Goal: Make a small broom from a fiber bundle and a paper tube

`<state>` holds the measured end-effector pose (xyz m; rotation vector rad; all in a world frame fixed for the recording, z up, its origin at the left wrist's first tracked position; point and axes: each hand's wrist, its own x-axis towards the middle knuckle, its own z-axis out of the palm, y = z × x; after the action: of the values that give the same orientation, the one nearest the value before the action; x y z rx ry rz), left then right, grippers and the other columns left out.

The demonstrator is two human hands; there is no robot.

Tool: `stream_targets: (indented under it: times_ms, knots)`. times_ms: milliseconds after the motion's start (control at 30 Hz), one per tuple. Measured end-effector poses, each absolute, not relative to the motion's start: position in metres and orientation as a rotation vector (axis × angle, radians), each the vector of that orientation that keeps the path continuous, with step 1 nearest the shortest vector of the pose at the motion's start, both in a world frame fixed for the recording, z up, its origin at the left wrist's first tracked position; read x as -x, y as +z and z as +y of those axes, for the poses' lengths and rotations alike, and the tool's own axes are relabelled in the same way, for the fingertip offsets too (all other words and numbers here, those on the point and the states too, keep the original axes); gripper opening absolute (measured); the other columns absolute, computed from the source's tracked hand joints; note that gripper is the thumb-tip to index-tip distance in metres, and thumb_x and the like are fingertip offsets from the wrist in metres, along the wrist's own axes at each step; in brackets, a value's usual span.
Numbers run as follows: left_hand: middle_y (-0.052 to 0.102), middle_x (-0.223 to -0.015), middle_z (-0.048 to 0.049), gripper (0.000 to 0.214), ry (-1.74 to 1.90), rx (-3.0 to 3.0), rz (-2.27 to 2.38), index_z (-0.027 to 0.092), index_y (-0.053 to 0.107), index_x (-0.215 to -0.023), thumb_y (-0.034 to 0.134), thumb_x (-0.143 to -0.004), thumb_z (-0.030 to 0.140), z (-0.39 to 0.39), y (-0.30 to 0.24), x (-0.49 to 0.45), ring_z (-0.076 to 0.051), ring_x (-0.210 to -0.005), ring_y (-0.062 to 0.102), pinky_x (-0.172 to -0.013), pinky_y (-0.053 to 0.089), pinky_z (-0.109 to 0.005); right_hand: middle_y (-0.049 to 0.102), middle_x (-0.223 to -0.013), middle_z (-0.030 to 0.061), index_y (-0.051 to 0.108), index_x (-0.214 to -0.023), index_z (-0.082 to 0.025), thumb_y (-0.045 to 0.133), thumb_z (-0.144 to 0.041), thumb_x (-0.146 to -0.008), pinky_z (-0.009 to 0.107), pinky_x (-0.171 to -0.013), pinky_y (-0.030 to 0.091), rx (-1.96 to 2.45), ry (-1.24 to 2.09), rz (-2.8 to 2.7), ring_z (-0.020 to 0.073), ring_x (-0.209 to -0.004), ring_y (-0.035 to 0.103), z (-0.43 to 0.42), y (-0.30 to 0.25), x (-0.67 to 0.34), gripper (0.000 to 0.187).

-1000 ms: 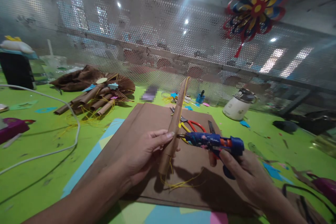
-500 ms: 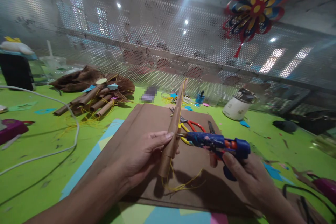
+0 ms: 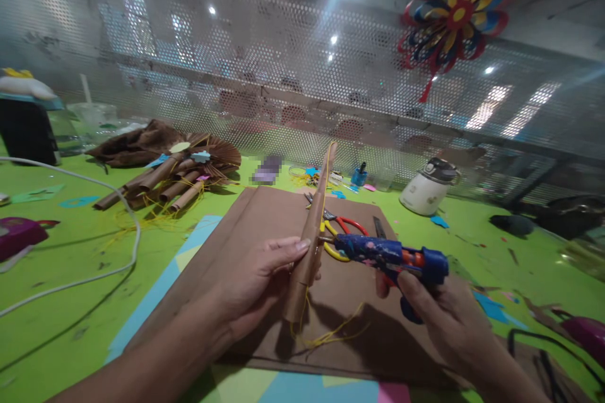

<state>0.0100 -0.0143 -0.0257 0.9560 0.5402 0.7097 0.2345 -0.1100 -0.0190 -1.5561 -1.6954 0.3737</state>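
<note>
My left hand (image 3: 258,283) is closed around the lower part of a rolled brown paper tube (image 3: 309,236), which tilts up and away from me. A yellow string (image 3: 325,192) runs along the tube, and its loose ends hang below. In my right hand (image 3: 442,315) is a blue glue gun (image 3: 373,252), gripped by its handle. The nozzle points left and meets the tube's right side, close to my left thumb. Brown paper sheets (image 3: 227,245) lie under both hands. Pliers with red and yellow handles (image 3: 352,225) rest on them, partly behind the tube and glue gun.
To the left lie several brown paper tubes (image 3: 155,179) with yellow strings and a white cable (image 3: 135,227). A white jug (image 3: 425,189) stands at the right, with a small blue bottle (image 3: 360,174) nearby. A utility knife (image 3: 379,228) lies on the sheets. Overhead hangs a paper flower (image 3: 458,14).
Hardly anything differs. The whole view has shifted slightly, while both hands, the tube and the glue gun keep almost the same places relative to each other.
</note>
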Motion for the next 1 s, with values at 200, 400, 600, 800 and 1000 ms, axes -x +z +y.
stream_targets:
  times_ms: [200, 400, 600, 800, 1000]
  knots:
    - [0.063, -0.080, -0.0088, 0.019, 0.726, -0.944, 0.585, 0.010, 0.066, -0.085, 0.058, -0.083, 0.027, -0.0142, -0.0232, -0.0089, -0.015, -0.072, 0.057, -0.066, 0.045, -0.025, 0.055, -0.062, 0.0013, 0.064, -0.077, -0.018, 0.044, -0.050, -0.089, 0.025, -0.053, 0.044, 1.558, 0.397, -1.693, 0.0138, -0.053, 0.047, -0.1141, -0.0167, -0.2305, 0.040]
    - [0.063, -0.080, -0.0086, 0.020, 0.713, -0.962, 0.556, 0.011, 0.066, -0.085, 0.056, -0.085, 0.028, -0.0153, -0.0239, -0.0101, -0.015, -0.071, 0.057, -0.067, 0.045, -0.025, 0.057, -0.066, 0.0018, 0.063, -0.077, -0.018, 0.040, -0.049, -0.091, 0.024, -0.053, 0.042, 1.597, 0.353, -1.687, 0.0145, -0.056, 0.050, -0.1136, -0.0159, -0.2307, 0.041]
    - [0.062, -0.078, -0.0072, 0.019, 0.703, -0.953, 0.526, 0.011, 0.066, -0.084, 0.057, -0.084, 0.028, -0.0162, -0.0246, -0.0103, -0.014, -0.071, 0.057, -0.068, 0.045, -0.024, 0.061, -0.072, 0.0032, 0.061, -0.077, -0.019, 0.037, -0.050, -0.092, 0.025, -0.056, 0.041, 1.609, 0.317, -1.705, 0.0156, -0.061, 0.053, -0.1091, -0.0166, -0.2333, 0.042]
    - [0.062, -0.079, -0.0082, 0.019, 0.711, -0.949, 0.559, 0.010, 0.067, -0.083, 0.057, -0.084, 0.026, -0.0157, -0.0241, -0.0099, -0.015, -0.070, 0.058, -0.067, 0.046, -0.025, 0.055, -0.062, 0.0013, 0.062, -0.073, -0.019, 0.039, -0.050, -0.091, 0.024, -0.052, 0.042, 1.602, 0.270, -1.727, 0.0144, -0.056, 0.050, -0.1108, -0.0173, -0.2315, 0.042]
    - [0.065, -0.080, -0.0093, 0.018, 0.738, -0.894, 0.609, 0.011, 0.068, -0.085, 0.059, -0.083, 0.026, -0.0133, -0.0227, -0.0088, -0.015, -0.069, 0.059, -0.064, 0.046, -0.024, 0.046, -0.053, -0.0013, 0.061, -0.068, -0.020, 0.041, -0.050, -0.090, 0.024, -0.052, 0.044, 1.607, 0.264, -1.789, 0.0132, -0.048, 0.044, -0.1151, -0.0108, -0.2251, 0.042]
